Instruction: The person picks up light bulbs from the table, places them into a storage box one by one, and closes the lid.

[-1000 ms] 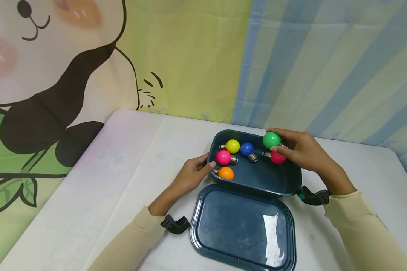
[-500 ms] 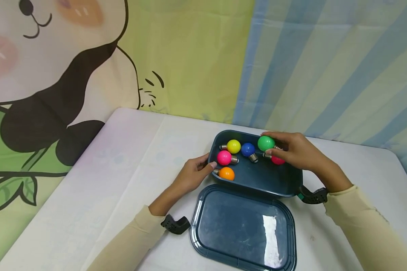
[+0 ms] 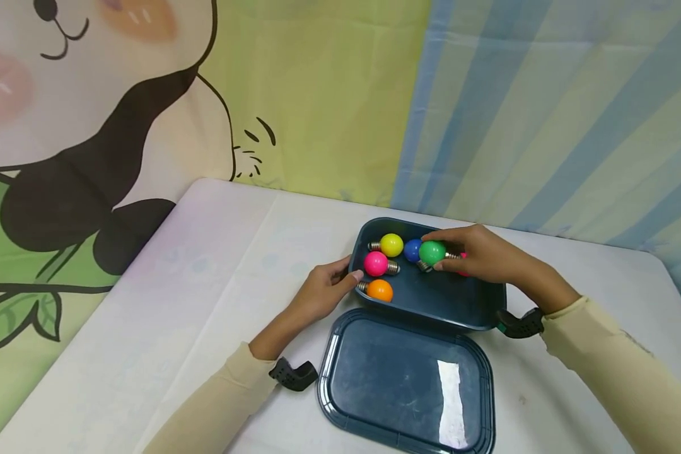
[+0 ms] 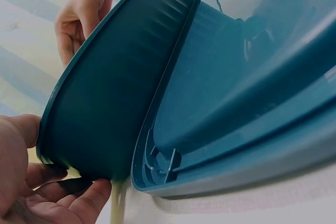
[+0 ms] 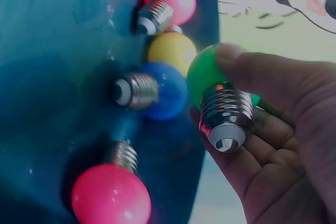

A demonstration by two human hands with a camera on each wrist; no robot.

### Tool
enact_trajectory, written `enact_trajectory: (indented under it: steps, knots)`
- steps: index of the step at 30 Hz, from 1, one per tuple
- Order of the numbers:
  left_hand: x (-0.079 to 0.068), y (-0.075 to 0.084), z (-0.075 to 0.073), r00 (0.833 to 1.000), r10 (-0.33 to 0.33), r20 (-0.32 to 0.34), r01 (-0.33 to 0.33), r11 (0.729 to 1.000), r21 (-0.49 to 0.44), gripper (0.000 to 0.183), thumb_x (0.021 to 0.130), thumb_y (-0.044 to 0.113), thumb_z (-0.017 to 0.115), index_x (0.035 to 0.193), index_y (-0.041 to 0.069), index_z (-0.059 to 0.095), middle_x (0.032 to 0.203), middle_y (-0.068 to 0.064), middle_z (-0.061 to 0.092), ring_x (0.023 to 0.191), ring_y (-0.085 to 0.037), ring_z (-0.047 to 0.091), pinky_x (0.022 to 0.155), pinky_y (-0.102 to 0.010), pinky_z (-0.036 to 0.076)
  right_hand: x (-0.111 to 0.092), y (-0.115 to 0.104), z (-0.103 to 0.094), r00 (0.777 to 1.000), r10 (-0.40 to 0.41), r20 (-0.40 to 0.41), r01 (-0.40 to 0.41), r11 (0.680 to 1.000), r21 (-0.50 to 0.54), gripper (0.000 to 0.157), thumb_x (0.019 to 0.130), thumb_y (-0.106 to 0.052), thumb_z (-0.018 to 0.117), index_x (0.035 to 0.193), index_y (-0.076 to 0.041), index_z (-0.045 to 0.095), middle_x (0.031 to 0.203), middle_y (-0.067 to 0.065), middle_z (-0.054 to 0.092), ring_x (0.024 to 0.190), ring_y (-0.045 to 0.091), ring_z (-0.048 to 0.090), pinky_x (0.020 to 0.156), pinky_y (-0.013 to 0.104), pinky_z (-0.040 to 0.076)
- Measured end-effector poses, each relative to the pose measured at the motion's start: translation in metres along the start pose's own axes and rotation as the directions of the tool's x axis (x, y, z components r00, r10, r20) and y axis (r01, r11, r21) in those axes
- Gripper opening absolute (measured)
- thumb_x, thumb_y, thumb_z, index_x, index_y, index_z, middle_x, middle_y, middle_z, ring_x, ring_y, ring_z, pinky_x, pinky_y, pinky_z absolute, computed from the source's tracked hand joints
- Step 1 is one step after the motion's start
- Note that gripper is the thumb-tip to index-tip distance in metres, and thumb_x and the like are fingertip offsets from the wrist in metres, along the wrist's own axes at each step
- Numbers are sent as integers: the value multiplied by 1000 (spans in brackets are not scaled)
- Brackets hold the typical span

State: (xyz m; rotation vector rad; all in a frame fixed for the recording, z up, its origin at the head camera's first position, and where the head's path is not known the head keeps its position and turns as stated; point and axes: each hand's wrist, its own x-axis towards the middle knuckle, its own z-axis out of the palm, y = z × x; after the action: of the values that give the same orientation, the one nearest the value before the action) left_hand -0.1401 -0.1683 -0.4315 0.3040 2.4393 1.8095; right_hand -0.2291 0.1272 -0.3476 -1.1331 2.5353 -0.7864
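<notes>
My right hand (image 3: pixel 482 255) pinches a green light bulb (image 3: pixel 432 253) by its round globe, over the dark blue plastic box (image 3: pixel 425 312); its metal screw base points right. In the head view the green bulb partly covers a blue bulb (image 3: pixel 412 250). My left hand (image 3: pixel 323 287) grips the box's left end, thumb over the rim and fingers under the outer wall (image 4: pixel 105 93). Inside the box lie a yellow bulb (image 3: pixel 391 245), a pink bulb (image 3: pixel 376 263) and an orange bulb (image 3: pixel 379 290). Another pink bulb (image 5: pixel 111 195) is mostly hidden behind my right hand in the head view.
The matching dark blue lid (image 3: pixel 403 378) lies flat on the white-covered table (image 3: pixel 232 265), right in front of the box. Behind the table hangs a printed cloth (image 3: pixel 329 101) with a cartoon animal and stripes.
My right hand has carried the green bulb left and slightly toward me, from the box's right part to over the blue bulb. The left hand has kept its hold on the box.
</notes>
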Motion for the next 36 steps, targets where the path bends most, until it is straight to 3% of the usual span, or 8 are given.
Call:
enact_trajectory:
  steps: [8, 15, 21, 27, 36]
  knots:
    - [3, 2, 7, 1000, -8, 11, 8, 1000, -7, 55, 98, 32, 60, 143, 3, 47, 137, -11, 56, 112, -20, 62, 90, -32, 52, 11, 3, 4, 996, -14, 91, 8, 998, 68, 48, 86, -12, 76, 130, -3, 61, 117, 7, 65, 99, 19, 64, 86, 41, 55]
    - [5, 2, 11, 1000, -5, 16, 5, 1000, -18, 55, 98, 31, 60, 144, 3, 46, 137, -10, 55, 112, -21, 62, 90, -34, 52, 14, 5, 7, 977, 27, 210, -63, 984, 169, 51, 86, -10, 76, 133, -2, 59, 121, 9, 63, 104, 23, 63, 89, 45, 53]
    - [6, 3, 13, 1000, -1, 26, 1, 1000, -18, 55, 99, 31, 59, 144, 4, 46, 137, -10, 55, 111, -21, 62, 90, -34, 52, 13, 5, 8, 974, 54, 219, -93, 981, 171, 48, 85, -9, 76, 130, -3, 61, 119, 8, 63, 104, 24, 63, 89, 45, 53]
    - [6, 7, 15, 1000, -7, 27, 7, 1000, -6, 56, 99, 31, 59, 144, 2, 45, 136, -10, 56, 110, -19, 62, 89, -31, 53, 11, 8, 9, 975, 23, 222, -67, 979, 191, 46, 85, -8, 75, 128, 0, 60, 118, 9, 63, 104, 26, 64, 88, 43, 53]
    - [8, 9, 19, 999, -4, 45, 5, 1000, -15, 56, 99, 30, 58, 144, 1, 44, 138, -12, 54, 113, -20, 61, 89, -30, 52, 14, 12, 14, 959, 8, 284, -68, 977, 202, 41, 86, -8, 75, 124, -2, 61, 120, 9, 61, 105, 24, 62, 90, 41, 53]
